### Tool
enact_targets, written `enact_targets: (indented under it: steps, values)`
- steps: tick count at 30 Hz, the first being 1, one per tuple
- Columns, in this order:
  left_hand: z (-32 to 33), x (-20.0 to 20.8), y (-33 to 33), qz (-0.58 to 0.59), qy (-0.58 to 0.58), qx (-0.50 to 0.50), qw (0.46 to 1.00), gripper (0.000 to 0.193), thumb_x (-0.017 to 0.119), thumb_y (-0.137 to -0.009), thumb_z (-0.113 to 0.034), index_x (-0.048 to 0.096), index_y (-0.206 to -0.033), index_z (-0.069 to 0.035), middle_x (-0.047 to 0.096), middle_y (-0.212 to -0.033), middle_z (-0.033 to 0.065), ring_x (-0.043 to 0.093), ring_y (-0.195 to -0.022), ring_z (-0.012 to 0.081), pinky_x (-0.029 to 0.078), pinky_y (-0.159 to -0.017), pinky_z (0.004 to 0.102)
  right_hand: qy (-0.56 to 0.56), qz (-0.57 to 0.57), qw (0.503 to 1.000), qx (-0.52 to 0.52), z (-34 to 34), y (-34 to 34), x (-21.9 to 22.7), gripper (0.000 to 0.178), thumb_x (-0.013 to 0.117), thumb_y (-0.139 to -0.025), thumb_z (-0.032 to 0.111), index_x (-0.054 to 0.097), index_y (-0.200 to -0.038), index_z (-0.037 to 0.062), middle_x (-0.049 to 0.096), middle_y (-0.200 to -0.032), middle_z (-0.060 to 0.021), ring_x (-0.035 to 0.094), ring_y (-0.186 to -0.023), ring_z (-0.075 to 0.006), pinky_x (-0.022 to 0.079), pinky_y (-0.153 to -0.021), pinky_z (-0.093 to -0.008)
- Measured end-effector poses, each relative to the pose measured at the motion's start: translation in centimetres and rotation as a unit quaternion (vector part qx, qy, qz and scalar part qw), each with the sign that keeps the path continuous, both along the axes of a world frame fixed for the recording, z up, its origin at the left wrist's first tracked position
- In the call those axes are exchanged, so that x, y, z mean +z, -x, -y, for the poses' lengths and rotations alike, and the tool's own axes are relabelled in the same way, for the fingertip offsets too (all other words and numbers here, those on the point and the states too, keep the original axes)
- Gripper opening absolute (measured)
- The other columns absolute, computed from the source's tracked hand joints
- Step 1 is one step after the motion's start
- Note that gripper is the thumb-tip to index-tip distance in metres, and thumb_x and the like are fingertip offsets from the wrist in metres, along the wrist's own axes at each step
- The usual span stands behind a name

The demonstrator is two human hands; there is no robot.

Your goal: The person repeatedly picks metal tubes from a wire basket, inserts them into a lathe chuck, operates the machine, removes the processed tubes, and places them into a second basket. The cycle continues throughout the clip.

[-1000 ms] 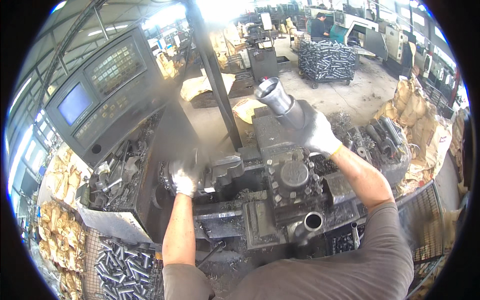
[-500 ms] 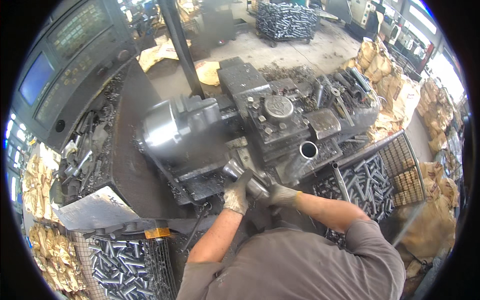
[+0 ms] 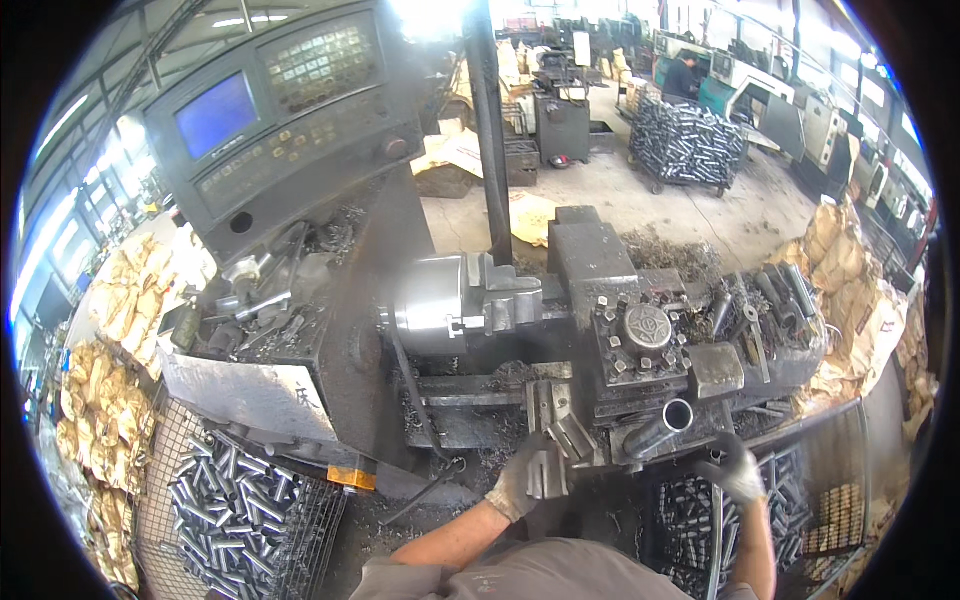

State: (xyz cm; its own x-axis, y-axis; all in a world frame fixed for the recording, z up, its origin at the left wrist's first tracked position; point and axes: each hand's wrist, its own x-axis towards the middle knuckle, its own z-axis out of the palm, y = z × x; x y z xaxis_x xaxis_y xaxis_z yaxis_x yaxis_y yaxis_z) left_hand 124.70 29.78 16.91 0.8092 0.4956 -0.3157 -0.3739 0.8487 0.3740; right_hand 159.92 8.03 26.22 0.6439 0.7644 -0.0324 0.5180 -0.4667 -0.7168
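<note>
My left hand, in a light glove with dark fingers, closes on the side of a grooved grey metal piece at the front of a lathe. Next to it lies an angled metal piece with a channel. My right hand, gloved alike, is off to the right. Its fingers curl at the upper end of a long thin metal pipe, which leans over a basket of parts. Between my hands a wide, open-ended tube stands tilted on the machine. The lathe chuck has bright metal and stepped jaws.
A tool post with several bolts sits behind the tube. Wire baskets of short metal tubes stand at lower left and lower right. The control panel rises at left. Brown sacks line the right side. A person is far back.
My right hand has left the metal piece both hands held and moved right to the thin pipe. My left hand stays at the front of the lathe. The view has swung up and left.
</note>
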Motion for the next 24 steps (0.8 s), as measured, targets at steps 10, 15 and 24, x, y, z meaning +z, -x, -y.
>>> enact_targets:
  steps: [10,15,24]
  values:
    - [1.5,1.7,-0.8,-0.168,0.008,0.056,0.984,0.051,0.059,-0.111,-0.049,0.068,-0.135,-0.005,0.076,-0.116,0.0058,0.075,-0.097,0.019,0.062,-0.083,0.0343,-0.018,0.05,0.942,0.33,-14.5,14.5,-3.5,0.068,0.079,-0.086,0.035,0.056,-0.144,0.0103,0.077,-0.109,-0.0242,0.076,-0.095,-0.0447,0.063,-0.08,-0.0509]
    - [-2.8,1.2,3.8,-0.187,-0.073,0.133,0.971,0.033,0.062,-0.109,-0.04,0.069,-0.113,-0.008,0.075,-0.096,0.0116,0.075,-0.079,0.0272,0.064,-0.074,0.0428,0.052,0.239,0.915,0.32,-17.7,14.4,-10.9,0.051,0.075,-0.091,0.036,0.067,-0.13,0.0053,0.075,-0.093,-0.029,0.077,-0.093,-0.0436,0.062,-0.076,-0.0524]
    - [-4.0,4.4,-1.5,-0.073,-0.198,0.252,0.945,0.07,0.052,-0.11,-0.059,0.052,-0.153,-0.005,0.061,-0.148,0.0124,0.054,-0.14,0.0279,0.039,-0.122,0.0459,0.113,-0.142,0.945,0.272,-22.6,18.6,-0.8,0.058,0.087,-0.084,0.035,0.068,-0.124,-0.0035,0.078,-0.1,-0.016,0.075,-0.094,-0.0218,0.061,-0.088,-0.0381]
